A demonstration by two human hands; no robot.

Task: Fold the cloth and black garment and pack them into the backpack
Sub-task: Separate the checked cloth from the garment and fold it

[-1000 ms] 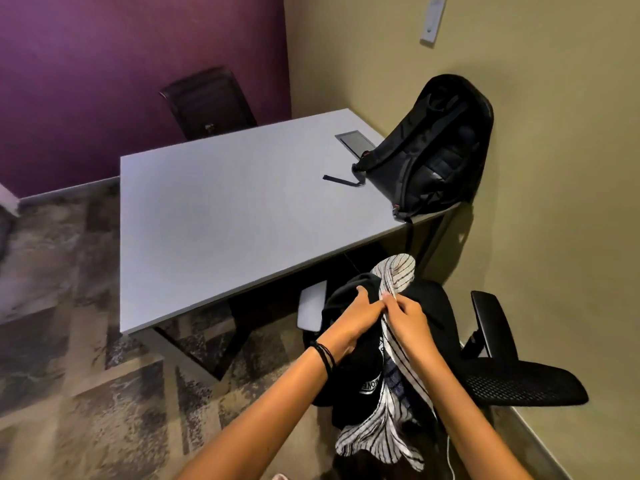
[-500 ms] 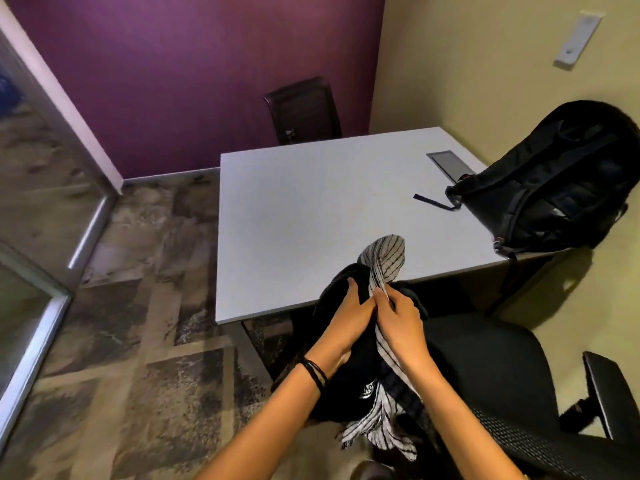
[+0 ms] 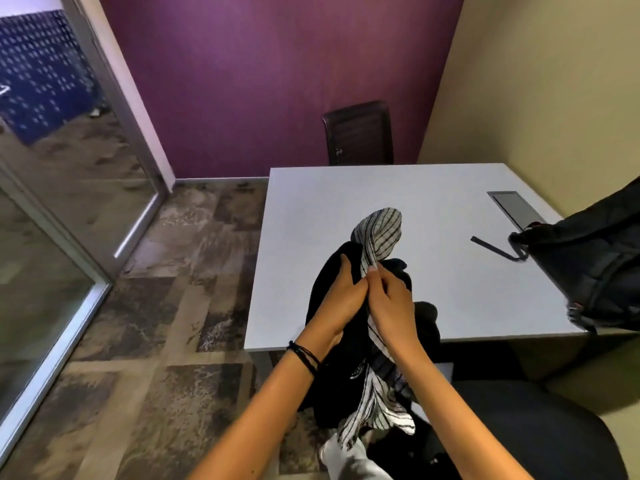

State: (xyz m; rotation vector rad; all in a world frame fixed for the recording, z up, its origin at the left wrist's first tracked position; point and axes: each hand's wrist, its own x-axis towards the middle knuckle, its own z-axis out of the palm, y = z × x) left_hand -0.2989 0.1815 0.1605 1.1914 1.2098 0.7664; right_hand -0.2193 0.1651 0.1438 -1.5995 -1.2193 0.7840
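Observation:
Both hands hold a bundle of fabric above the near edge of the grey table [image 3: 346, 202]. My left hand [image 3: 341, 299] grips the black garment [image 3: 329, 379], which hangs down past the table edge. My right hand [image 3: 391, 303] pinches the white striped cloth [image 3: 381, 230]; its top loops up above my fingers and its tail hangs below among the black folds. The black backpack [image 3: 595, 265] stands at the table's right edge against the wall, with a strap [image 3: 495, 249] lying on the tabletop.
A dark chair [image 3: 358, 133] stands behind the table by the purple wall. A black office chair seat [image 3: 540, 420] is at my lower right. A glass door [image 3: 69, 188] lies to the left. A cable hatch [image 3: 512, 207] is set into the table near the backpack.
The view has swung left and the bundle in my hands now hangs over the table's near edge instead of over the office chair. My grip looks the same.

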